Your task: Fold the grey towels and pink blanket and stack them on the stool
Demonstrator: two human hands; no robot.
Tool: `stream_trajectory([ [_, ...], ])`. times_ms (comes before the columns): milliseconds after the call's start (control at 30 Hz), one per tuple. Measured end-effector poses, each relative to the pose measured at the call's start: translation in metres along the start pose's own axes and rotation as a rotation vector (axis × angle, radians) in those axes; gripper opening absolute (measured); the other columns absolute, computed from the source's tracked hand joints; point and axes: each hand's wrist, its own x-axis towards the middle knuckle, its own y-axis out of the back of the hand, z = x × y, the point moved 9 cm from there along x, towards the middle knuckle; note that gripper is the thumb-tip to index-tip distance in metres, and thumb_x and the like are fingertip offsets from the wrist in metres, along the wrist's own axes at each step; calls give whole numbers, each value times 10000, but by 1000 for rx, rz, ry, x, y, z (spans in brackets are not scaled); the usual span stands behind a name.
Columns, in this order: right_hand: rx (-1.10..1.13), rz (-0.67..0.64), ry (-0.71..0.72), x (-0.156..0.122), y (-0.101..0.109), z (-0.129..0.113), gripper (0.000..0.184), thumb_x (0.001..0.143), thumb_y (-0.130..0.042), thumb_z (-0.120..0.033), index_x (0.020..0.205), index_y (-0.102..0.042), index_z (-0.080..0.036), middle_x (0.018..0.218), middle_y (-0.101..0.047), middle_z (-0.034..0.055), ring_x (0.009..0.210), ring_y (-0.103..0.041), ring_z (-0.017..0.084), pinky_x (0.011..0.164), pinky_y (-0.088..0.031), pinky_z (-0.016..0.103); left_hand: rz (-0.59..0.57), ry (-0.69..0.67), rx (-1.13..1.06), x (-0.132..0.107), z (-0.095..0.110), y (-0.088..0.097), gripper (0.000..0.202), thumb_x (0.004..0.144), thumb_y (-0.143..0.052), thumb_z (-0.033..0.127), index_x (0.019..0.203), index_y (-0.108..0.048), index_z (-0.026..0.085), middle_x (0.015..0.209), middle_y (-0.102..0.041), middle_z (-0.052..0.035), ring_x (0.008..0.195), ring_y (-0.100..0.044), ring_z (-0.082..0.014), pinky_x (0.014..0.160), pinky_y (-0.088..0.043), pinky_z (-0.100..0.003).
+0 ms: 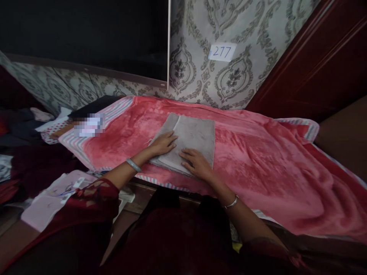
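A grey cloth [197, 131], folded into a rough square, lies flat on a pink blanket [246, 152]. My left hand [164, 144] rests on the left part of the cloth, near a pale fold line, with its fingers stretched out. On the cloth's lower middle lies my right hand [196, 162], palm down and fingers apart. Neither hand grips anything. Loose threads show at the cloth's left edge, beside my left wrist.
A large dark television screen [86, 38] hangs over the back left. A card marked 277 [223, 51] is on the patterned wall. Piled clothes [37, 160] and a pale pink plastic lid or box [54, 194] are at left. Dark red wood [309, 57] stands at right.
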Motion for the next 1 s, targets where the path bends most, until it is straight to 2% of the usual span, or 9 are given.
stream_trajectory([
  [100,-5,-2,-13,-1,-1,0,446,1024,-512,-399,1406,-648,-213,1465,-601,135,1365,-519,286,1159,-386,514,88,187,-35,-17,-10,14,500,957,-542,347,1414,-594,151,1395,-643,-154,1322,-581,-283,1126,-444,-395],
  [200,-4,-10,-28,0,-3,1,446,1021,-507,-397,1410,-648,-230,1459,-603,134,1354,-522,300,1150,-388,532,45,325,-75,-28,-14,14,507,948,-572,386,1405,-588,168,1268,-717,-128,1180,-671,-280,1000,-525,-372],
  [300,0,-14,-31,1,-2,0,446,1019,-506,-396,1408,-649,-232,1457,-602,131,1350,-522,303,1146,-388,536,4,340,-61,-30,-10,10,557,926,-618,356,1451,-532,189,1310,-708,-125,1197,-671,-285,980,-528,-361],
  [400,-3,-26,-28,1,0,-3,447,1032,-490,-410,1402,-649,-217,1477,-584,134,1366,-506,290,1155,-375,518,12,298,-97,-29,-6,8,542,952,-557,261,1487,-488,200,1362,-683,-121,1228,-659,-271,1000,-514,-357],
  [633,-98,-155,-65,-5,-7,-21,562,1025,-494,-496,1515,-528,-223,1594,-456,153,1479,-369,327,1197,-272,579,5,262,-104,-34,-6,4,521,960,-514,227,1481,-509,209,1323,-697,-114,1215,-657,-276,1014,-512,-379],
  [700,-134,-175,-78,-7,-10,-28,616,1013,-518,-503,1541,-489,-186,1601,-436,179,1494,-348,334,1212,-255,564,65,257,-75,-39,-10,11,514,934,-536,225,1446,-548,196,1336,-680,-117,1243,-628,-273,1063,-486,-384],
  [800,-177,-182,-88,-10,-13,-36,676,991,-566,-483,1567,-439,-152,1621,-395,202,1517,-309,343,1235,-219,559,250,356,-42,-56,-35,28,562,863,-640,301,1408,-589,172,1372,-632,-147,1310,-559,-319,1132,-437,-433],
  [900,-195,-173,-93,-11,-15,-41,700,972,-602,-450,1578,-418,-153,1637,-367,201,1529,-286,352,1242,-206,565,345,497,-347,-82,-70,28,620,819,-692,382,1381,-599,138,1238,-695,-147,1179,-638,-322,1019,-527,-435],
  [1000,-198,-160,-109,-10,-16,-44,706,952,-636,-417,1580,-421,-175,1640,-366,196,1524,-293,367,1237,-203,582,367,595,-862,-104,-89,16,620,785,-740,424,1317,-627,128,969,-753,-95,856,-713,-252,735,-605,-351],
])
